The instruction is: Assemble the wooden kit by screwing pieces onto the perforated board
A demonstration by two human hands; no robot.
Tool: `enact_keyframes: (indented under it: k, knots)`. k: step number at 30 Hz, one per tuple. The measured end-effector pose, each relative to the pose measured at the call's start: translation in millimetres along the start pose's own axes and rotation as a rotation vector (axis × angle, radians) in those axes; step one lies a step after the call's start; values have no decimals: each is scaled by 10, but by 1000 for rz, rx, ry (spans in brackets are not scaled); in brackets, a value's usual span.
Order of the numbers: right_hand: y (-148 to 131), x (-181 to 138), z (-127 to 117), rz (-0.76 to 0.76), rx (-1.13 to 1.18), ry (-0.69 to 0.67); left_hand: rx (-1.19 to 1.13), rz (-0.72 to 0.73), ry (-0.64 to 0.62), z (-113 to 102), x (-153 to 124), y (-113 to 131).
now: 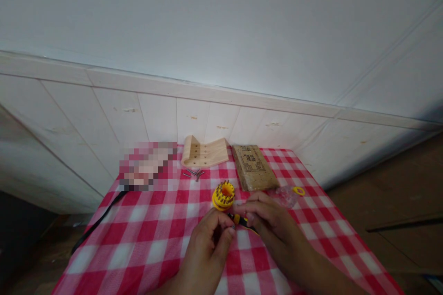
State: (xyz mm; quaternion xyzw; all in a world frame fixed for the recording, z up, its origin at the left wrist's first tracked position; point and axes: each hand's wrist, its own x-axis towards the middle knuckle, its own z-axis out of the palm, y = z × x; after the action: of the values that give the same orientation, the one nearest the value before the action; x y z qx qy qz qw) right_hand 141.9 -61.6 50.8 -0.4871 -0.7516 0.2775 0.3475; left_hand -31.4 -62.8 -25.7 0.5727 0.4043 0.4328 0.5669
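My left hand (212,239) is closed in a pinch, with a small metal bit (233,227) just showing at the thumb and fingertips. Opposite it, my right hand (268,216) reaches leftward, its fingers stretched and slightly curved. A black-and-yellow screwdriver (245,223) lies between the hands, partly covered by the right one; whether the thumb touches its handle is unclear. Just beyond the fingertips stands a yellow round bit holder (224,196) with dark bits around its rim.
A bent wooden piece with holes (206,153) stands near the wall, several screws (194,174) before it. Right of it lies a brown printed package (254,166). A clear plastic bag (288,197) adjoins a yellow ring (299,191). A blurred item with a black strap (100,219) lies left.
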Motion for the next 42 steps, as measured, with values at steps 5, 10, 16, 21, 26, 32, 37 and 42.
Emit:
enact_keyframes:
  k: [5,10,16,21,26,32,37,42]
  knots:
    - [24,-59,70,164,78,16,10,12,6,0,-10,-28]
    - [18,-48,67,85,-41,16,5,23,7,-8,-2,-36]
    - [-25,-64,82,-17,-21,-20,-5,17,11,-8,-2,-22]
    - [-55,-80,106,89,-78,-14,-2,14,4,-7,-8,-24]
    - [-55,-86,116,127,-102,-9,-1,3,28,-3,0,12]
    - [3,-157,155,21,-175,-39,2,18,27,-4,-4,47]
    - [66,-207,185,-84,-274,-123,-10,-12,54,0,2,11]
    - [67,-216,182,-83,-290,-155,-12,-10,59,2,-5,-34]
